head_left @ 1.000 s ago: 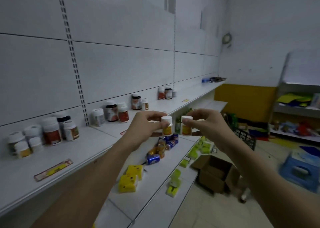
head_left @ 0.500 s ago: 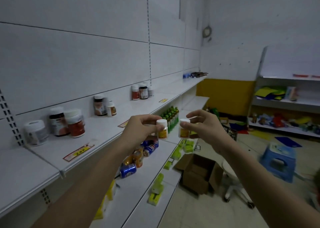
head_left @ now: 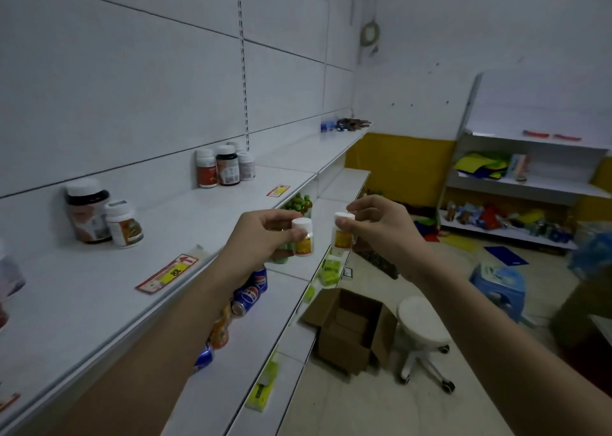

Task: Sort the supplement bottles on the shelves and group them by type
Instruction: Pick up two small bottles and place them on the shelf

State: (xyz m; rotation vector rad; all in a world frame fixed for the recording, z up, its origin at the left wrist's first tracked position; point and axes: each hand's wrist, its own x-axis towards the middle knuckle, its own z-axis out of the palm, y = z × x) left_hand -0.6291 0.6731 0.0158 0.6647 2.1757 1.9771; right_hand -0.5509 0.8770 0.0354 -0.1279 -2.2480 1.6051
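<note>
My left hand (head_left: 261, 236) pinches a small white-capped bottle with a yellow-orange label (head_left: 303, 236), fingers (head_left: 281, 215) curled round its cap and upper body, bottle upright, held in the air out past the edge of the top shelf (head_left: 99, 283). My right hand (head_left: 381, 225) pinches a second small bottle of the same look (head_left: 342, 233), thumb and fingers clamped on its white cap from the side, bottle hanging upright. The two bottles are near each other at about the same height, not touching. On the top shelf to the left, a big dark bottle with a white cap (head_left: 86, 210) stands against the back panel, a smaller white bottle with an orange-green label (head_left: 124, 223) touching or just beside it in front. Farther along the same shelf, a cluster of three or four bottles (head_left: 225, 167): a white one with a red label, a dark one with a white label, pale ones behind. Two red-yellow price tags (head_left: 169, 273) lie near the shelf's front edge. Lower shelf under my left arm: soda cans (head_left: 248, 294) lying on their sides, green bottles (head_left: 299, 203) farther back. Below that, yellow-green packs (head_left: 329, 268). On the floor: an open cardboard box (head_left: 351, 326), a white wheeled stool (head_left: 422, 329) beside it, a blue plastic stool (head_left: 500, 285) farther right. The right-side rack (head_left: 530, 183) holds mixed colourful items, too blurred to name.
</note>
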